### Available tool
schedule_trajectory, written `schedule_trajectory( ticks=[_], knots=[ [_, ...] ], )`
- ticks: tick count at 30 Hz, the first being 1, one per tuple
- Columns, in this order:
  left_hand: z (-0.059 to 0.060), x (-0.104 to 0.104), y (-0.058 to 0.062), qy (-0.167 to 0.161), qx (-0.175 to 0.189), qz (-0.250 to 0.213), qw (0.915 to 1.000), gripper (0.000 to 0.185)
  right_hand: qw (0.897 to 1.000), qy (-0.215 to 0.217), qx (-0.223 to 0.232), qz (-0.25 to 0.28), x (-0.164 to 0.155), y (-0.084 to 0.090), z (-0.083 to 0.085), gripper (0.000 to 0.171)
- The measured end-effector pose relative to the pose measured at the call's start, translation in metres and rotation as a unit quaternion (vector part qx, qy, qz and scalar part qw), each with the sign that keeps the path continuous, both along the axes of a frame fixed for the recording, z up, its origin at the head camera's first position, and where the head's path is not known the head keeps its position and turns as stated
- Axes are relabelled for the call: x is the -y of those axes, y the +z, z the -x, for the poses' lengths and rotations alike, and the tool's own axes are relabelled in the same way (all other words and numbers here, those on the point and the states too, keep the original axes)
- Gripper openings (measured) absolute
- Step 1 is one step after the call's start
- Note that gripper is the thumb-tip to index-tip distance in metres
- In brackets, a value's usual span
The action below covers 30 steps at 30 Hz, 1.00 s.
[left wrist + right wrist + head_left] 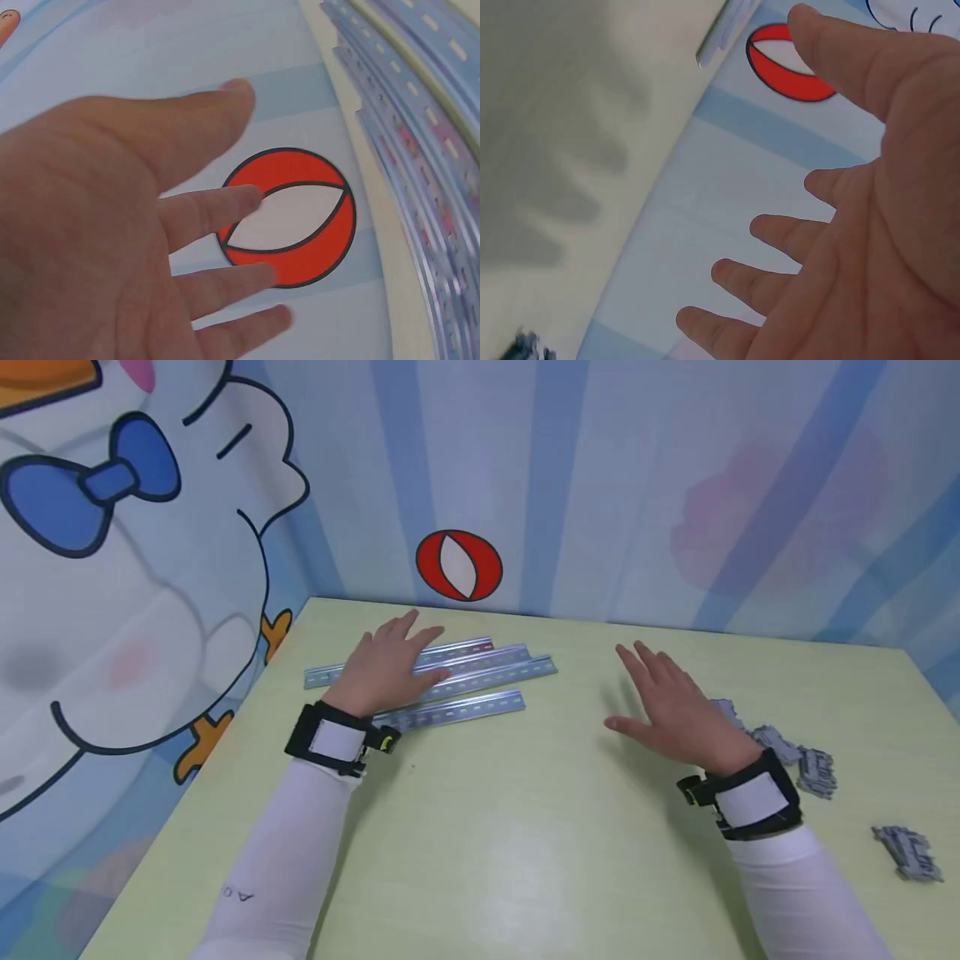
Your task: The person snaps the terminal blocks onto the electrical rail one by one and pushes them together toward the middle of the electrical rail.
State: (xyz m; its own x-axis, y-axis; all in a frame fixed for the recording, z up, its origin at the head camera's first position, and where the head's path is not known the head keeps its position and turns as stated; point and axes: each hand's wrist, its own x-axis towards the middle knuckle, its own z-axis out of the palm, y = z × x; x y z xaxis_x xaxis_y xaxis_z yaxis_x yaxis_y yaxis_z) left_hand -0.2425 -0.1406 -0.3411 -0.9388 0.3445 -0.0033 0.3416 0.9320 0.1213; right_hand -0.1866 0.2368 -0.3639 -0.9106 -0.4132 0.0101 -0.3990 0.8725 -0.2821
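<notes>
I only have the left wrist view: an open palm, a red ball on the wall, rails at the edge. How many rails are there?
Observer: Four metal rails lie side by side on the table.
Operator: Is the left hand on them?
Observer: The left hand is spread flat over their left part; contact unclear.
Operator: And the right hand?
Observer: The right hand is open, holding nothing, with grey clips beside its wrist.

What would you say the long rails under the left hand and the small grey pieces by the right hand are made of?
The rails look like thin plated or galvanised steel, perhaps aluminium: silvery, glossy, with punched slots and folded edges. The grey pieces look like moulded plastic: matt, uniform grey, with fine ribbed shapes, though too small to be sure.
</notes>
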Motion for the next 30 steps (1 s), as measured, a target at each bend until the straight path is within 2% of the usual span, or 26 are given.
schedule_trajectory(
  ticks=[4, 6, 14, 16, 21, 25, 30],
  knots=[
    [-0.009, 0.008, 0.007, 0.01, 0.021, -0.017, 0.9996, 0.063, 0.999, 0.029, 0.015, 0.007, 0.016, -0.011, 0.001, 0.094],
    [-0.014, 0.014, 0.006, 0.011, 0.034, -0.013, 0.9993, 0.06, 0.999, 0.043, 0.027, 0.009, 0.026, -0.017, 0.002, 0.094],
    [-0.038, 0.049, -0.016, 0.008, 0.04, 0.014, 0.9991, 0.04, 0.993, 0.081, 0.081, 0.014, 0.078, -0.035, 0.012, 0.087],
    [-0.043, 0.058, -0.02, 0.02, 0.039, 0.009, 0.999, 0.037, 0.995, 0.074, 0.07, 0.024, 0.089, -0.039, 0.017, 0.082],
    [-0.051, 0.084, -0.03, 0.085, 0.031, -0.007, 0.9959, 0.035, 0.996, 0.009, 0.03, 0.084, 0.107, -0.044, 0.034, 0.064],
    [-0.055, 0.103, -0.033, 0.13, 0.05, -0.025, 0.99, 0.041, 0.987, -0.018, 0.056, 0.147, 0.111, -0.045, 0.045, 0.044],
    [-0.057, 0.115, -0.036, 0.153, 0.087, -0.039, 0.9836, 0.047, 0.98, -0.03, 0.079, 0.178, 0.114, -0.046, 0.054, 0.034]
  ],
)
